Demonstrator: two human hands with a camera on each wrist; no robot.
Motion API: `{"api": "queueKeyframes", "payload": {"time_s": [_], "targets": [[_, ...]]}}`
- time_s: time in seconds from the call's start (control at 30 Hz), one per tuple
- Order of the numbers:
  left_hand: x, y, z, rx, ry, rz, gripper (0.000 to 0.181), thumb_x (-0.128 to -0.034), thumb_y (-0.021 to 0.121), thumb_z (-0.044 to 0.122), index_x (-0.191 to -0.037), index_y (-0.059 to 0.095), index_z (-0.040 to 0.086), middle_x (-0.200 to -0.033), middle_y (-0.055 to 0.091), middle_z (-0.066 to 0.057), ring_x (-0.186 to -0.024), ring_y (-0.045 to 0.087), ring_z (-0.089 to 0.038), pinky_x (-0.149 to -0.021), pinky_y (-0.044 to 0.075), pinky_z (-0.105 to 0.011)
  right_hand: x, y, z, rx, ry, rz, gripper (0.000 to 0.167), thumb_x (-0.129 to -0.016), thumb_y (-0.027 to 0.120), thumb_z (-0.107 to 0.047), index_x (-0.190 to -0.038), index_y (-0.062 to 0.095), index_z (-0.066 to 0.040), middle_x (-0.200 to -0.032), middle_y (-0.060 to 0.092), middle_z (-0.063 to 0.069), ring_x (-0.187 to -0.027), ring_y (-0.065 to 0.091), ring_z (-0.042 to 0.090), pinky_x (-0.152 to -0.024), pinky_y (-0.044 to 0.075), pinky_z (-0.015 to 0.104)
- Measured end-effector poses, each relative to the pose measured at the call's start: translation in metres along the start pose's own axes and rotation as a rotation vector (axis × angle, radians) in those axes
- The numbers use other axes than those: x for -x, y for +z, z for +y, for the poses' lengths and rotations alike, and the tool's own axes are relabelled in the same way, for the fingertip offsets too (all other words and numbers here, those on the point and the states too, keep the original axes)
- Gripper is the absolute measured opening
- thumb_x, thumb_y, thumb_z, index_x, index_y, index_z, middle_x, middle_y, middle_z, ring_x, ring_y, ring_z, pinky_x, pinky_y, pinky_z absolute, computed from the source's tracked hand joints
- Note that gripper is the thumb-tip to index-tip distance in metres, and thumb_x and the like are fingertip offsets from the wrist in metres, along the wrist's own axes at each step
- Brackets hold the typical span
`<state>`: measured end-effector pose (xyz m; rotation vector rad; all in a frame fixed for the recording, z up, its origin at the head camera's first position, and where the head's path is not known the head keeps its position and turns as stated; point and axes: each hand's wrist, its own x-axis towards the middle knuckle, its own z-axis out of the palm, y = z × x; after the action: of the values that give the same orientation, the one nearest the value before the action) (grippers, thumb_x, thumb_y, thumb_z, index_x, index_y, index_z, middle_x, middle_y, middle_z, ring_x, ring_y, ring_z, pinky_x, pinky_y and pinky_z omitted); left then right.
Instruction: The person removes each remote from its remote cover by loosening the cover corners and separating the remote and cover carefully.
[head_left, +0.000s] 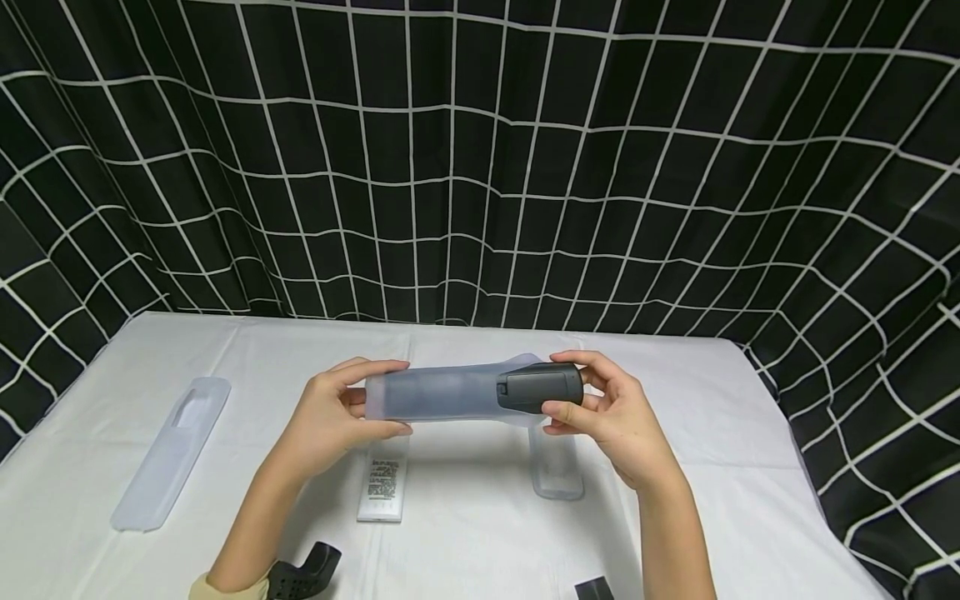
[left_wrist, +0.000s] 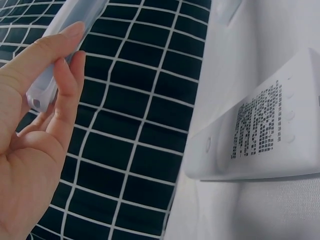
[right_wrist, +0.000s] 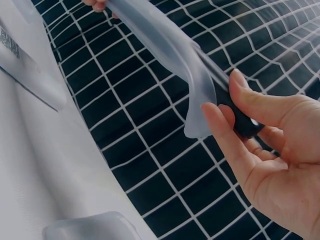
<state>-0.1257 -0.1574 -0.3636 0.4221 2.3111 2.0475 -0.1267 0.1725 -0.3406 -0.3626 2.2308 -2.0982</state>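
Note:
A black remote control lies partly inside a translucent silicone cover, held level above the table with its battery lid facing up. My left hand pinches the closed end of the cover between thumb and fingers. At the other end, my right hand grips the bare end of the remote. In the right wrist view the cover's open lip flares away from the remote near my index finger. The part of the remote within the cover shows only dimly.
A white remote with printed text lies on the white-covered table below my left hand. One translucent cover with a cut-out lies at the left, another below my right hand. A black gridded curtain hangs behind.

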Motion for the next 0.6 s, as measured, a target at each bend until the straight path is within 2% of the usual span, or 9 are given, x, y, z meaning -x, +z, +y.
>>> {"api": "queueKeyframes", "payload": {"time_s": [0.2,0.4,0.6], "targets": [[0.0002,-0.0010,-0.0004,0.013,0.008,0.001,0.066,-0.0731,0.089,-0.012,-0.135,0.067,-0.005,-0.124,0.063,-0.021,-0.095,0.077,-0.026,-0.080,0.066,-0.033,-0.0001,-0.0010,-0.0002,0.008,-0.001,0.005,0.057,-0.086,0.075,0.016,-0.138,0.053,0.011,-0.115,0.058,0.015,-0.083,0.077,0.019,-0.073,0.067,0.041],[0.0002,-0.0022,-0.0005,0.011,0.006,-0.004,0.067,-0.0732,0.089,-0.012,-0.136,0.066,-0.006,-0.122,0.064,-0.019,-0.093,0.077,-0.023,-0.079,0.066,-0.031,0.0000,-0.0012,0.0003,0.003,-0.002,0.015,0.057,-0.086,0.076,0.015,-0.138,0.053,0.010,-0.116,0.059,0.014,-0.084,0.077,0.019,-0.073,0.067,0.041],[0.0021,-0.0036,-0.0009,-0.005,-0.011,-0.034,0.067,-0.0770,0.088,-0.007,-0.140,0.065,0.000,-0.128,0.062,-0.017,-0.096,0.077,-0.022,-0.080,0.065,-0.030,-0.0004,-0.0007,0.0023,-0.008,-0.010,0.018,0.053,-0.086,0.076,0.016,-0.134,0.057,0.005,-0.116,0.058,0.014,-0.083,0.077,0.020,-0.074,0.067,0.041]]}}
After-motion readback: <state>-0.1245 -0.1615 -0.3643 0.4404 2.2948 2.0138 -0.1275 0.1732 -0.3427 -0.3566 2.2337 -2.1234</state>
